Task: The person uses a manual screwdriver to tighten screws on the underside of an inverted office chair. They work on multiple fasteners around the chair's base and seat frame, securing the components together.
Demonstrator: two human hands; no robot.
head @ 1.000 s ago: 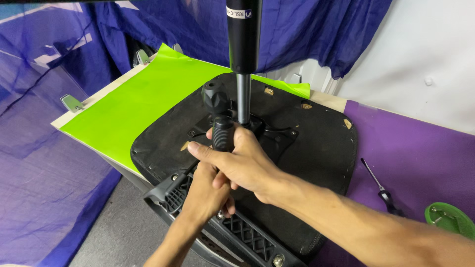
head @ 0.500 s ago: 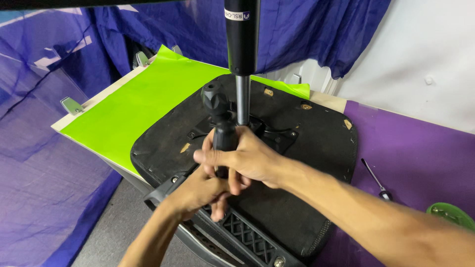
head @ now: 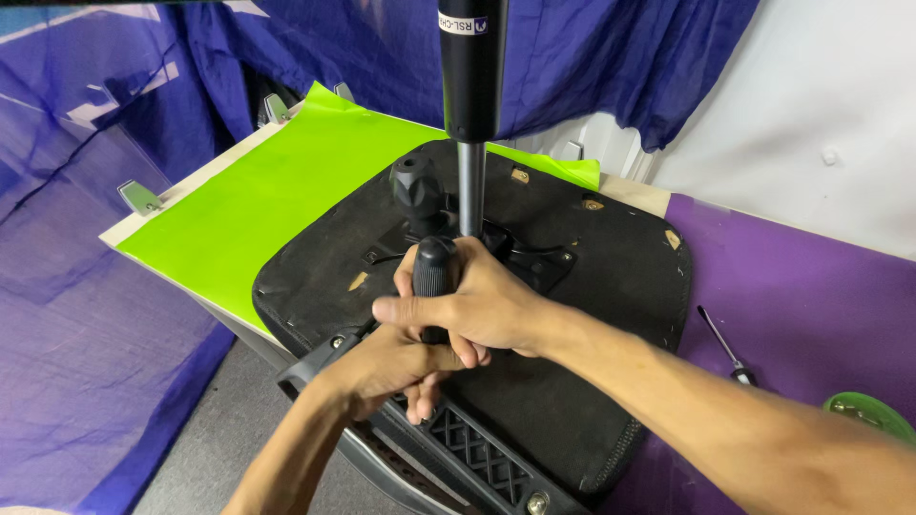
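Right now two hands work at the middle of one upturned chair seat (head: 611,315). The right hand (head: 482,310) is wrapped around one black ribbed handle (head: 434,272), fingers curled tight and the thumb stretched out to the left. The left hand (head: 391,367) sits directly beneath it, fingers folded under the right palm, though what they pinch is hidden. The handle stands upright just in front of the seat's black mechanism plate (head: 530,253). From that plate rises one gas lift cylinder (head: 470,86), a thin silver rod below a thick black tube. One round black knob (head: 416,183) stands just left of the rod. The seat lies on one desk, overhanging its near edge, over one lime-green sheet (head: 277,205) that reaches the left corner. Near the right edge, on one purple cover (head: 792,286), lie one screwdriver (head: 725,348) and one green dish (head: 873,415).
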